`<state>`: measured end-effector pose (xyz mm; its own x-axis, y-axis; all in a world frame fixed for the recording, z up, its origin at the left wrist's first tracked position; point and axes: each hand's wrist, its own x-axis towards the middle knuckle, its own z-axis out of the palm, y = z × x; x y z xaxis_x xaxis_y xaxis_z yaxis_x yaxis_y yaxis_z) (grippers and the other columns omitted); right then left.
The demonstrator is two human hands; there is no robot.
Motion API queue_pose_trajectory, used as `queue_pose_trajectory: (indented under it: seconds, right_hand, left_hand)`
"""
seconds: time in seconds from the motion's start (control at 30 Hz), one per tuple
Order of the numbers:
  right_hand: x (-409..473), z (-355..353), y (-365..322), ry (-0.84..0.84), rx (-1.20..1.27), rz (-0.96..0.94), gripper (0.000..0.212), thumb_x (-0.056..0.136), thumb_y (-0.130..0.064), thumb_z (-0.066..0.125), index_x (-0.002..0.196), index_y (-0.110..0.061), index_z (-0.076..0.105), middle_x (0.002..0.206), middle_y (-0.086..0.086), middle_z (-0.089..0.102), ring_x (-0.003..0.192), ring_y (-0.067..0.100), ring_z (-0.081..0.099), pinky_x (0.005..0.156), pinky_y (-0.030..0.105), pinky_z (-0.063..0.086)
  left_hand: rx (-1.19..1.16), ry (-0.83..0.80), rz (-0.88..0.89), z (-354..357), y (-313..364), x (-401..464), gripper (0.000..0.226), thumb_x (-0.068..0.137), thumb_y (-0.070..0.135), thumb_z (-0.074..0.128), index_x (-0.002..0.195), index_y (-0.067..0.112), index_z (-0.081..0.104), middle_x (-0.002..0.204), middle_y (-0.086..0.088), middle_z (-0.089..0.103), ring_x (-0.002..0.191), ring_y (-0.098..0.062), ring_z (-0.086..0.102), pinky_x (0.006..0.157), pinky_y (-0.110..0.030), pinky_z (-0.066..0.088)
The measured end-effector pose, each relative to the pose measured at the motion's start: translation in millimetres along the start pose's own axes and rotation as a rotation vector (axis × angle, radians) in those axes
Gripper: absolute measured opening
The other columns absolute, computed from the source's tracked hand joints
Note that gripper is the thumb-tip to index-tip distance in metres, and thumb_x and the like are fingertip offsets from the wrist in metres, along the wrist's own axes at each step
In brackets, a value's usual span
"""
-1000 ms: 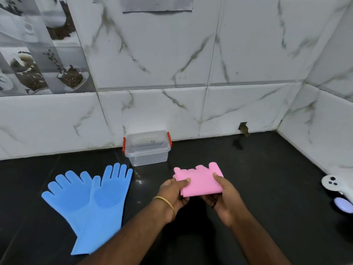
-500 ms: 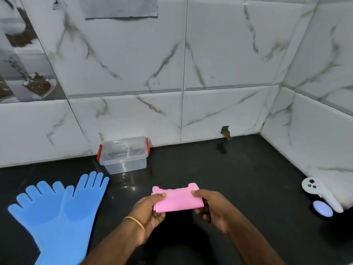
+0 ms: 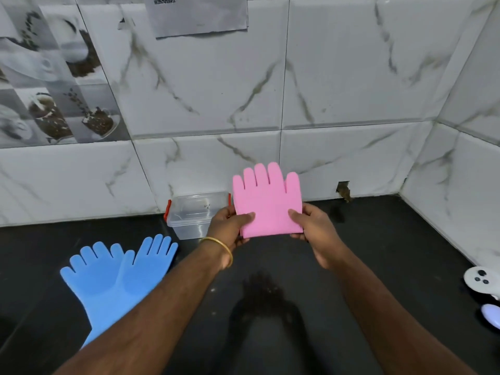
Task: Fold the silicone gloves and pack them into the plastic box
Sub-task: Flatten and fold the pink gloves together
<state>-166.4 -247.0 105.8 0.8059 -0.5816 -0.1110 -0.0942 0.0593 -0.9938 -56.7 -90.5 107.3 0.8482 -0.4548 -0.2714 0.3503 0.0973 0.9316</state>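
Observation:
A folded pink silicone glove [image 3: 267,201] is held upright above the black counter, fingers pointing up. My left hand [image 3: 230,226] pinches its lower left edge with the thumb on the front. My right hand [image 3: 311,226] pinches its lower right edge the same way. The clear plastic box [image 3: 194,215] with red latches and its lid on stands against the wall, just left of and behind the pink glove. Two blue silicone gloves [image 3: 116,277] lie flat and overlapping on the counter at the left.
The black counter [image 3: 378,253] meets marble-tiled walls at the back and right. A white controller [image 3: 480,282] and a pale oval object [image 3: 491,315] lie at the right edge. A small hole [image 3: 343,188] shows in the back wall tile.
Both hands raised the pink glove from low and flat to upright, fingers up, in front of the wall. The camera shifted, so the box and blue gloves sit elsewhere in frame.

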Motion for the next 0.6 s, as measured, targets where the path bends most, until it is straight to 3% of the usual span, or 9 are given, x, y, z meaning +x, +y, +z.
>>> queue_pose_trajectory:
  seconds: [0.1, 0.2, 0.27, 0.33, 0.47, 0.53, 0.6]
  right_hand:
    - [-5, 1, 41, 0.043, -0.053, 0.068, 0.021, 0.096, -0.014, 0.059, 0.116, -0.013, 0.06, 0.106, 0.002, 0.069, 0.09, 0.018, 0.068, 0.063, 0.026, 0.055]
    - [-20, 5, 107, 0.089, -0.14, 0.216, 0.016, 0.093, -0.002, 0.059, 0.109, 0.0, 0.059, 0.087, 0.011, 0.065, 0.059, 0.014, 0.059, 0.045, 0.021, 0.047]
    - [-31, 7, 142, 0.073, -0.235, 0.333, 0.013, 0.093, -0.003, 0.058, 0.105, 0.001, 0.057, 0.087, 0.011, 0.065, 0.058, 0.015, 0.059, 0.042, 0.023, 0.047]
    - [-33, 6, 158, 0.08, -0.342, 0.359, 0.011, 0.093, -0.009, 0.057, 0.104, -0.009, 0.056, 0.097, 0.006, 0.065, 0.075, 0.019, 0.065, 0.05, 0.026, 0.055]
    - [-23, -2, 157, 0.07, -0.585, 0.286, 0.016, 0.089, -0.018, 0.061, 0.104, -0.012, 0.061, 0.096, 0.001, 0.066, 0.085, 0.017, 0.065, 0.075, 0.035, 0.059]
    - [-23, -7, 158, 0.062, -0.724, 0.242, 0.029, 0.088, -0.023, 0.064, 0.113, -0.01, 0.062, 0.104, 0.002, 0.067, 0.094, 0.017, 0.064, 0.088, 0.037, 0.055]
    - [-26, -8, 160, 0.102, -0.865, 0.13, 0.046, 0.089, -0.032, 0.062, 0.13, -0.013, 0.053, 0.124, 0.005, 0.061, 0.111, 0.02, 0.06, 0.097, 0.038, 0.051]
  left_hand:
    - [0.024, 0.052, -0.081, -7, -44, 7, 0.022, 0.082, -0.005, 0.066, 0.101, 0.006, 0.063, 0.092, -0.012, 0.071, 0.069, -0.022, 0.065, 0.044, -0.023, 0.051]
    - [0.218, 0.147, -0.185, -23, -113, 3, 0.031, 0.081, -0.01, 0.065, 0.112, -0.009, 0.06, 0.107, -0.027, 0.068, 0.083, -0.03, 0.064, 0.069, -0.039, 0.057]
    - [0.331, 0.191, -0.254, -33, -148, -6, 0.031, 0.079, -0.009, 0.069, 0.109, -0.009, 0.062, 0.1, -0.024, 0.07, 0.078, -0.026, 0.064, 0.068, -0.035, 0.055]
    - [0.357, 0.204, -0.254, -39, -162, -8, 0.03, 0.077, -0.006, 0.072, 0.105, -0.006, 0.064, 0.088, -0.013, 0.072, 0.069, -0.02, 0.064, 0.056, -0.026, 0.053]
    - [0.433, 0.127, -0.282, -42, -154, -3, 0.029, 0.079, 0.001, 0.074, 0.104, 0.001, 0.061, 0.101, -0.015, 0.071, 0.073, -0.022, 0.066, 0.053, -0.029, 0.054]
    - [0.569, 0.101, -0.233, -43, -149, -5, 0.038, 0.078, 0.01, 0.076, 0.111, 0.001, 0.059, 0.102, -0.012, 0.069, 0.077, -0.021, 0.065, 0.063, -0.032, 0.056]
    - [0.949, 0.121, -0.026, -46, -148, -7, 0.047, 0.081, 0.025, 0.072, 0.12, 0.006, 0.055, 0.118, -0.011, 0.063, 0.101, -0.024, 0.061, 0.087, -0.034, 0.052]
